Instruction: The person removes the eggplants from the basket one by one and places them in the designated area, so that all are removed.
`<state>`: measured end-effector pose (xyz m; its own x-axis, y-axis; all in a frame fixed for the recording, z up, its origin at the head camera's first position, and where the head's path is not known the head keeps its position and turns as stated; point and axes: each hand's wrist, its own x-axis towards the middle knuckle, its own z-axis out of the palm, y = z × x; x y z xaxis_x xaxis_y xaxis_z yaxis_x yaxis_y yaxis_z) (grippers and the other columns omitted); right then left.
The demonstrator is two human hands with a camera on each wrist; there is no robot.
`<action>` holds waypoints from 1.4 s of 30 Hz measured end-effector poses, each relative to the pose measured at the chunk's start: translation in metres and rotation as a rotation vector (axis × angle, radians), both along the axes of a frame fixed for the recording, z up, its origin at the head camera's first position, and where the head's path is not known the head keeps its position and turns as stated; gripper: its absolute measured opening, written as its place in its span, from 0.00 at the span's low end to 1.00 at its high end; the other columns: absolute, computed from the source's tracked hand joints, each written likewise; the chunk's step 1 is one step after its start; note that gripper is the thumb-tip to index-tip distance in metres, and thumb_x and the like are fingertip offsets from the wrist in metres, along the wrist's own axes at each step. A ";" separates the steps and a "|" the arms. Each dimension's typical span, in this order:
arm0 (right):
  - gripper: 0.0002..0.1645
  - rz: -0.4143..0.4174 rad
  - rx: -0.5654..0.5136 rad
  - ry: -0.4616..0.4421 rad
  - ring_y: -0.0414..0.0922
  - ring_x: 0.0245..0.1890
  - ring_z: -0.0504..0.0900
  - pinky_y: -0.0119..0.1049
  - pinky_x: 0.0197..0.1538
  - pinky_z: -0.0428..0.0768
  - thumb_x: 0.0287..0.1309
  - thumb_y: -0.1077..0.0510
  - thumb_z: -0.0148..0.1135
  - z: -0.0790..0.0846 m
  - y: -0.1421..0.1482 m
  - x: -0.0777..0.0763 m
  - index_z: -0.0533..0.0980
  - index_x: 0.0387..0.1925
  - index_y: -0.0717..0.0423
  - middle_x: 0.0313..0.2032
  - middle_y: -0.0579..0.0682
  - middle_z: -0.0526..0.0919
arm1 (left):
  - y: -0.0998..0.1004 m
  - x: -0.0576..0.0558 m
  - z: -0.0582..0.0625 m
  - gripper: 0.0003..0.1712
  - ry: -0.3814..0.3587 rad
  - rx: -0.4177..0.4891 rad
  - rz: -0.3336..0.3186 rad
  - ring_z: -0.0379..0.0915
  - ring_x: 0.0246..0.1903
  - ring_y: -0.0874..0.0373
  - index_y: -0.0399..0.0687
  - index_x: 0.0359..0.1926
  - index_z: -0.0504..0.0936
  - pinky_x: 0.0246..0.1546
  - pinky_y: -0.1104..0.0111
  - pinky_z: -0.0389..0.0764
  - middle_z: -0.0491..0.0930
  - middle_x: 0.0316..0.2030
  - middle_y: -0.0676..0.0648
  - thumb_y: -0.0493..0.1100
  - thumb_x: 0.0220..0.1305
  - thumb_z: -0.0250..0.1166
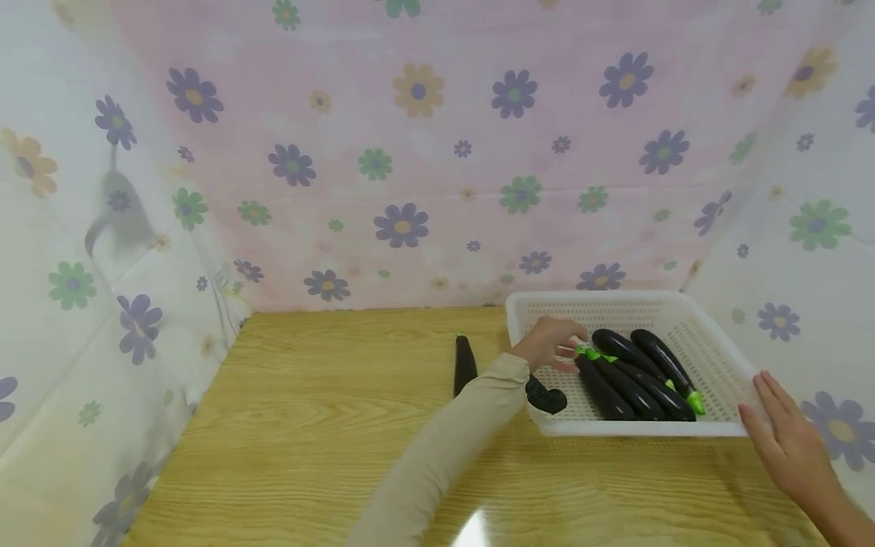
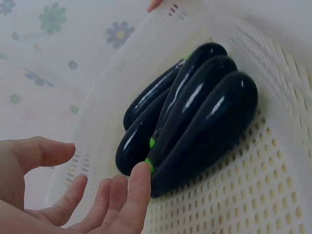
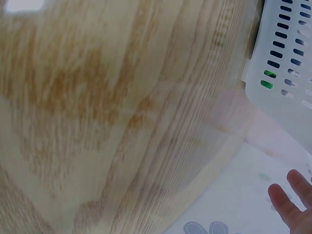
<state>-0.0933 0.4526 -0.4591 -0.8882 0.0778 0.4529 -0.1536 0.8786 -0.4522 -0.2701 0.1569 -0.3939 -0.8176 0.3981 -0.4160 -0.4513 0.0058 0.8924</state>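
- A big cloth (image 1: 451,197) with flowers on it stands up behind the table and at both sides. The back part is pink and the side parts are white.
- Your table (image 1: 294,425) is yellow-brown wood with wavy lines, and a bright shiny spot shows near you.
- The white basket (image 1: 615,429) sits on the right part of the table. It has lots of little holes.
- Your left arm is in a light tan sleeve (image 1: 437,441) that reaches across the table to the basket.
- Your left hand (image 1: 550,342) is inside the basket, on its left side. Its fingers are loose and spread, holding nothing. One fingertip is right by a green stem, but you can't tell if they touch.
- Your right hand (image 1: 789,441) is at the basket's right edge, near the front corner. Its fingers are straight and not wrapped around anything.
- Five shiny dark eggplants (image 1: 636,387) lie in the basket. Three are side by side, with two more just to their right.
- One more eggplant (image 1: 465,361) lies on the table, left of the basket. Your sleeve hides part of it.
- Bright green stems (image 1: 593,354) on the three eggplants point toward your left hand.
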 end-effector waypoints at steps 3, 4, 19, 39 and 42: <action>0.35 0.005 -0.001 0.010 0.67 0.69 0.42 0.65 0.65 0.36 0.68 0.60 0.44 -0.002 0.000 0.000 0.47 0.71 0.65 0.73 0.56 0.43 | 0.002 0.004 -0.003 0.08 -0.055 0.030 0.001 0.73 0.32 0.46 0.45 0.34 0.81 0.43 0.46 0.78 0.76 0.43 0.33 0.35 0.50 0.67; 0.35 0.005 0.001 0.013 0.66 0.69 0.42 0.65 0.65 0.37 0.68 0.60 0.44 -0.002 -0.001 0.000 0.48 0.71 0.65 0.73 0.56 0.43 | 0.002 0.005 -0.005 0.07 -0.076 0.038 0.002 0.73 0.32 0.46 0.44 0.33 0.81 0.43 0.46 0.78 0.76 0.43 0.32 0.35 0.50 0.67; 0.33 -0.014 -0.020 0.074 0.42 0.71 0.42 0.55 0.69 0.39 0.67 0.62 0.45 -0.007 -0.003 0.002 0.52 0.71 0.65 0.72 0.55 0.48 | 0.015 0.016 -0.019 0.31 -0.164 0.050 0.077 0.66 0.28 0.48 0.40 0.56 0.71 0.41 0.39 0.75 0.69 0.47 0.28 0.32 0.48 0.66; 0.31 -0.011 -0.008 0.102 0.60 0.70 0.48 0.49 0.71 0.40 0.67 0.63 0.44 -0.011 -0.002 -0.001 0.54 0.69 0.67 0.71 0.59 0.51 | 0.051 0.031 -0.027 0.46 -0.147 -0.105 0.079 0.66 0.48 0.27 0.32 0.67 0.55 0.38 0.38 0.75 0.57 0.63 0.34 0.27 0.44 0.63; 0.32 -0.010 -0.013 0.091 0.63 0.69 0.47 0.53 0.70 0.40 0.67 0.62 0.44 -0.008 0.001 -0.003 0.52 0.70 0.68 0.71 0.61 0.50 | 0.056 0.033 -0.025 0.55 -0.126 -0.146 0.080 0.69 0.46 0.32 0.40 0.72 0.45 0.39 0.42 0.78 0.52 0.67 0.39 0.27 0.45 0.64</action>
